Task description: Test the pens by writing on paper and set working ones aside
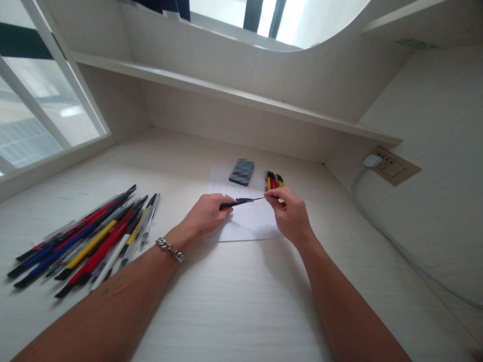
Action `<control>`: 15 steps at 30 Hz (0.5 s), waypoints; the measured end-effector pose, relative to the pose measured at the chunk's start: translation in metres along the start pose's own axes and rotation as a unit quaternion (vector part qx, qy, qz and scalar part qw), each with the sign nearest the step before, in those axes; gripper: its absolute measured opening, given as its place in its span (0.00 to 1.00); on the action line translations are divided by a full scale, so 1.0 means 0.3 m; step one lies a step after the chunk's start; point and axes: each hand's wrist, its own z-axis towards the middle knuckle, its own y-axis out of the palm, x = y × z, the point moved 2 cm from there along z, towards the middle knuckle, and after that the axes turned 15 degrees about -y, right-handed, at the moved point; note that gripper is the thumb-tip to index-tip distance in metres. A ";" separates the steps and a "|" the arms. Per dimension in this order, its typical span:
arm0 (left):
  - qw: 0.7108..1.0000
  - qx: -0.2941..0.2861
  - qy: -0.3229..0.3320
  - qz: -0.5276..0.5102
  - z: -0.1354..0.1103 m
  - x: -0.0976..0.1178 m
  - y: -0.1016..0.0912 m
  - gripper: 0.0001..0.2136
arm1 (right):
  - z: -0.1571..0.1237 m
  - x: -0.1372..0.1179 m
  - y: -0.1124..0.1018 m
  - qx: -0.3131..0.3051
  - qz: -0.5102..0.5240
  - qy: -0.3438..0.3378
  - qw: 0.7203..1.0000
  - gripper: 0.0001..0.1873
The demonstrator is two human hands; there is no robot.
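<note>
Over a white sheet of paper (pixel 241 226), my left hand (pixel 206 213) is closed around a black pen (pixel 241 201) held nearly level, its clip side up. A thin dark pen refill (pixel 259 198) runs from the pen's right end to my right hand (pixel 290 208). The thumb and fingertips of that hand pinch the refill's far end, which they hide. Just beyond my right hand lies a small group of pens (pixel 274 180) with black, red and yellow parts. A dark, pixelated phone-like object (pixel 242 172) rests at the paper's far edge.
To the left, a loose pile of pens (pixel 94 236) in several colours spreads over the pale desk (pixel 234 311). A shelf (pixel 241 98) crosses the back. On the right wall, a white plug sits in a socket (pixel 394 165), its cable (pixel 385 234) trailing down the right side.
</note>
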 end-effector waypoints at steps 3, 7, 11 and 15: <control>1.000 -0.002 0.011 -0.002 0.000 -0.001 0.007 0.13 | -0.005 -0.010 0.023 -0.023 0.015 -0.002 1.000 0.07; 1.000 -0.006 0.021 -0.007 -0.002 0.000 0.012 0.13 | -0.011 -0.021 0.052 -0.026 0.037 0.018 0.999 0.06; 1.000 -0.004 0.015 -0.012 -0.001 0.001 0.006 0.12 | -0.018 -0.017 0.068 -0.008 0.084 0.084 0.993 0.15; 1.000 0.006 0.004 -0.015 0.003 -0.002 -0.006 0.12 | -0.029 0.010 0.093 -0.037 0.073 0.109 0.991 0.18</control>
